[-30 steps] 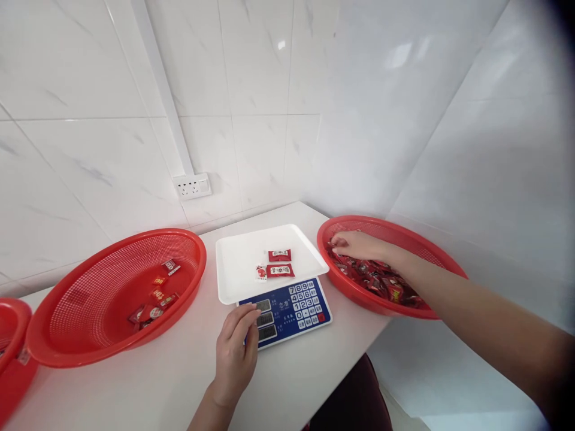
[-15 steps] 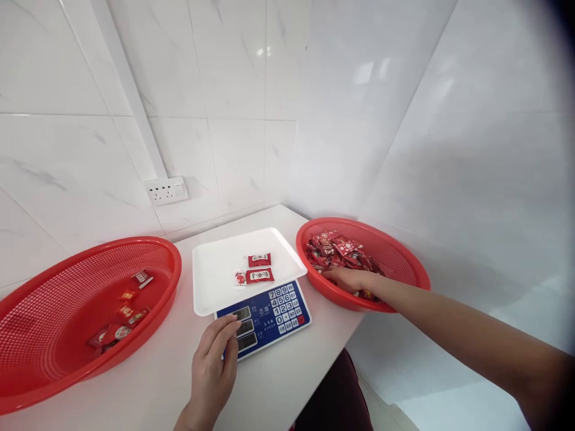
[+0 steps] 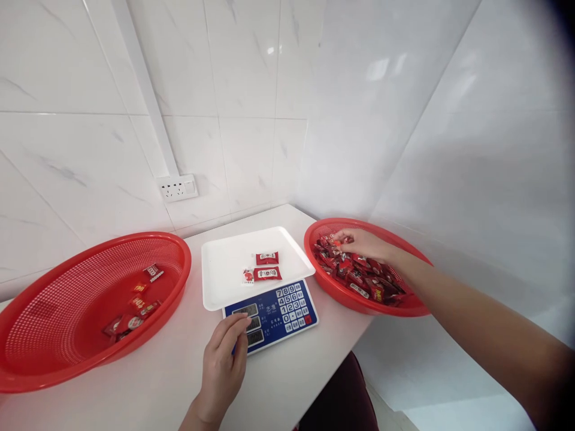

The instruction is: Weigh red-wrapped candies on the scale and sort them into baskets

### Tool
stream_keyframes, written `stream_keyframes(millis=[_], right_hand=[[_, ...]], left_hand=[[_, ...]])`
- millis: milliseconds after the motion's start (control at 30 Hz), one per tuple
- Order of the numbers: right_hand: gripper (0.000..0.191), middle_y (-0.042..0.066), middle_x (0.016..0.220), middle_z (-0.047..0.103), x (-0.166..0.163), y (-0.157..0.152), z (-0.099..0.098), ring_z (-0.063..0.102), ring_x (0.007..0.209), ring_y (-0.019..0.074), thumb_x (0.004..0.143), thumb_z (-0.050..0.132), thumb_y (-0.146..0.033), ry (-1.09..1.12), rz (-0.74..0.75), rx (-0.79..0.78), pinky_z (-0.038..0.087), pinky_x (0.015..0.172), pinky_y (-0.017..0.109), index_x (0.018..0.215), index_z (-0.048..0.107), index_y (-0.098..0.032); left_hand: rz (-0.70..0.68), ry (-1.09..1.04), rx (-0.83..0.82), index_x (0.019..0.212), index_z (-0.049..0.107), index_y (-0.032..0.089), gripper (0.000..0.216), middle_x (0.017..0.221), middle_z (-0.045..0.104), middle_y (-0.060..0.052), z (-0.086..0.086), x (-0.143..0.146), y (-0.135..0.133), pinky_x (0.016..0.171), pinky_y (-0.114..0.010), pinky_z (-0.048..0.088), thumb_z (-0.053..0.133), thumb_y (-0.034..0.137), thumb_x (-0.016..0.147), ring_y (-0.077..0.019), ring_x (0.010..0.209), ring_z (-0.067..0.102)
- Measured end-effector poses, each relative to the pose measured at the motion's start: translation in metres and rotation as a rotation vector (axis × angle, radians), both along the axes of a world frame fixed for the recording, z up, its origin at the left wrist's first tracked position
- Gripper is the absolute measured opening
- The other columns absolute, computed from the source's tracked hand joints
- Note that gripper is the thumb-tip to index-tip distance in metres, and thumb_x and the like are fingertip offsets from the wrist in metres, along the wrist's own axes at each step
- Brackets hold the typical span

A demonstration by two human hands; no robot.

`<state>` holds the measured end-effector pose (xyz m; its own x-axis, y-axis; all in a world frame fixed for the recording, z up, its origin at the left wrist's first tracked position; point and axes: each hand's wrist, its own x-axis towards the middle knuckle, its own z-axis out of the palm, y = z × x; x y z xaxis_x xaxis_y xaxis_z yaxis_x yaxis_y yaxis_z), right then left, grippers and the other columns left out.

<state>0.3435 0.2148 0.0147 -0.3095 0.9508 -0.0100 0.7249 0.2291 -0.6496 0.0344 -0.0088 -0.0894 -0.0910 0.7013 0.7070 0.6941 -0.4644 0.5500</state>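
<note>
A blue electronic scale (image 3: 278, 311) with a white tray (image 3: 224, 269) stands in the middle of the white counter. Three red candy packets (image 3: 266, 266) lie on the tray. My left hand (image 3: 223, 365) rests at the scale's front left corner, its fingers loosely curled against the display. My right hand (image 3: 362, 242) reaches into the red basket on the right (image 3: 359, 302), which holds several red candies (image 3: 359, 275). Its fingertips are pinched on a red candy at the far side of the pile.
A large red mesh basket (image 3: 58, 365) on the left holds several candies (image 3: 135, 305). White tiled walls meet in a corner behind the scale, with a power socket (image 3: 178, 187) on the left wall. The counter's edge runs right of the scale, above a dark seat (image 3: 341, 398).
My right hand moved from the near rim of the right basket to the far side of the candy pile and pinched a candy. My left hand stayed by the scale.
</note>
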Motion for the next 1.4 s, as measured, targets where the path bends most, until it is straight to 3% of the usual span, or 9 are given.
stream_keyframes(millis=[100, 200, 300, 400, 567, 733, 1067, 1233, 1400], right_hand=[[0.025, 0.003, 0.089, 0.062, -0.029, -0.018, 0.018, 0.059, 0.080, 0.0146, 0.067, 0.064, -0.024, 0.313, 0.030, -0.075, 0.047, 0.074, 0.027, 0.091, 0.059, -0.018], [0.026, -0.001, 0.074, 0.059, -0.072, -0.050, 0.029, 0.058, 0.065, 0.0110, 0.067, 0.066, -0.024, 0.502, 0.176, -0.222, 0.048, 0.062, 0.025, 0.091, 0.057, -0.020], [0.025, -0.004, 0.063, 0.054, -0.113, -0.085, 0.029, 0.054, 0.054, 0.0094, 0.069, 0.065, -0.024, 0.502, 0.351, -0.326, 0.046, 0.052, 0.023, 0.092, 0.057, -0.020], [0.021, -0.002, 0.073, 0.057, -0.146, -0.115, 0.020, 0.055, 0.063, 0.0108, 0.073, 0.061, -0.022, 0.392, 0.558, -0.266, 0.047, 0.057, 0.024, 0.094, 0.058, -0.021], [0.019, 0.005, 0.104, 0.051, -0.174, -0.140, 0.001, 0.054, 0.089, 0.0146, 0.081, 0.050, -0.016, 0.221, 0.819, -0.032, 0.048, 0.073, 0.028, 0.096, 0.061, -0.022], [0.037, 0.006, 0.119, 0.049, -0.173, -0.139, 0.002, 0.050, 0.106, 0.0168, 0.085, 0.043, -0.016, 0.172, 0.930, -0.086, 0.045, 0.087, 0.033, 0.120, 0.051, -0.025], [0.015, 0.003, 0.089, 0.063, -0.166, -0.139, -0.003, 0.060, 0.084, 0.0149, 0.082, 0.055, -0.026, 0.261, 0.755, 0.020, 0.047, 0.078, 0.030, 0.091, 0.066, -0.020], [0.020, 0.002, 0.078, 0.063, -0.168, -0.114, -0.004, 0.060, 0.063, 0.0126, 0.080, 0.057, -0.035, 0.324, 0.550, -0.135, 0.052, 0.064, 0.030, 0.088, 0.062, -0.018], [0.020, 0.009, 0.106, 0.058, -0.175, -0.070, -0.003, 0.060, 0.096, 0.0151, 0.087, 0.047, -0.031, 0.607, 0.254, -0.316, 0.054, 0.081, 0.031, 0.098, 0.056, -0.017]], left_hand=[[-0.062, -0.255, -0.151, 0.098, 0.061, 0.024, 0.018, 0.099, 0.063, -0.006, 0.006, 0.007, -0.003, 0.078, -0.030, 0.053, 0.051, 0.017, 0.085, -0.0189, 0.093, 0.061], [-0.251, -0.678, -0.409, 0.107, 0.056, 0.027, 0.021, 0.108, 0.059, -0.006, 0.017, 0.017, -0.009, 0.080, -0.036, 0.054, 0.052, 0.030, 0.086, -0.0215, 0.097, 0.060], [-0.489, -0.971, -0.590, 0.125, 0.041, 0.032, 0.044, 0.126, 0.048, -0.008, 0.028, 0.026, -0.013, 0.080, -0.041, 0.054, 0.055, 0.038, 0.084, -0.0245, 0.104, 0.057], [-0.644, -1.153, -0.635, 0.136, 0.024, 0.038, 0.064, 0.138, 0.035, -0.009, 0.038, 0.033, -0.015, 0.076, -0.041, 0.056, 0.057, 0.045, 0.082, -0.0265, 0.109, 0.054], [-0.627, -1.426, -0.614, 0.131, 0.039, 0.029, 0.046, 0.122, 0.051, -0.009, 0.051, 0.031, -0.011, 0.059, -0.028, 0.058, 0.039, 0.049, 0.089, -0.0188, 0.092, 0.060], [-0.502, -1.532, -0.641, 0.115, 0.053, 0.023, 0.037, 0.097, 0.060, -0.005, 0.051, 0.020, -0.007, 0.047, -0.020, 0.055, 0.048, 0.046, 0.086, -0.0147, 0.078, 0.061], [-0.420, -1.490, -0.670, 0.090, 0.059, 0.017, 0.028, 0.072, 0.057, 0.001, 0.038, 0.020, -0.008, 0.038, -0.013, 0.042, 0.058, 0.044, 0.082, -0.0065, 0.054, 0.053], [-0.330, -1.466, -0.638, 0.095, 0.058, 0.018, 0.030, 0.066, 0.050, 0.005, 0.031, 0.012, -0.013, 0.037, -0.013, 0.037, 0.063, 0.042, 0.078, -0.0042, 0.047, 0.045], [-0.349, -1.423, -0.649, 0.101, 0.056, 0.019, 0.033, 0.069, 0.050, 0.004, 0.029, 0.009, -0.018, 0.037, -0.014, 0.036, 0.061, 0.044, 0.079, -0.0045, 0.047, 0.044]])
